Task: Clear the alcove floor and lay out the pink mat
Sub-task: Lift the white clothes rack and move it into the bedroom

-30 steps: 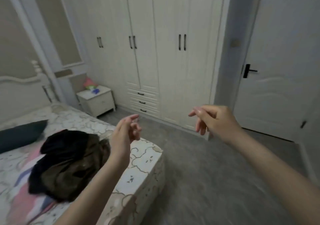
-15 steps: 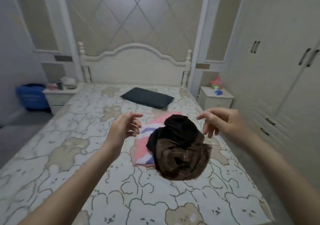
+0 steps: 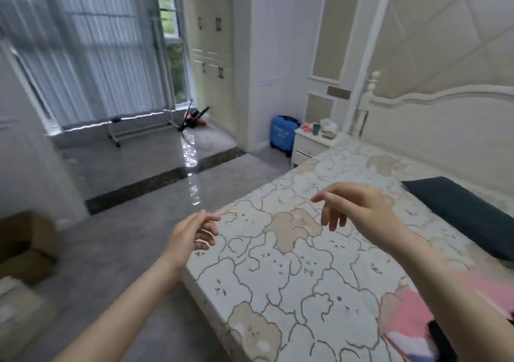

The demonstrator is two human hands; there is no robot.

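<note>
Meanwhile, pink mat (image 3: 409, 315): it is lying folded on the bed (image 3: 278, 264) at the lower right of my view, partly hidden behind my right forearm, with something dark sitting against its lower edge that I cannot identify.
Right hand (image 3: 358, 208): I am holding it out over the bed cover, fingers loose and drooping, gripping nothing.
Left hand (image 3: 192, 236): I am holding it just off the near edge of the bed, fingers lightly curled, also carrying nothing.
Alcove floor (image 3: 155, 155): it is lying past the dark threshold strip (image 3: 164, 179), well apart from me, shining under the window.
Rack (image 3: 139, 127): a low wheeled frame is standing on that floor beside the window.
Red tool (image 3: 194, 118): what looks like a red and black vacuum is leaning in the far corner; its outline is blurred.
Risk, order: I am judging that fetching the mat first would leave me spreading it over or against the rack and the tool.
Risk, footing: the alcove surface is glaring as if wet or polished, so I am expecting a slip, or a mat that slides.
Risk, reach: the blue suitcase (image 3: 283, 134) and nightstand (image 3: 311, 144) are crowding the passage beside the bed, so carried items could be catching on them.
</note>
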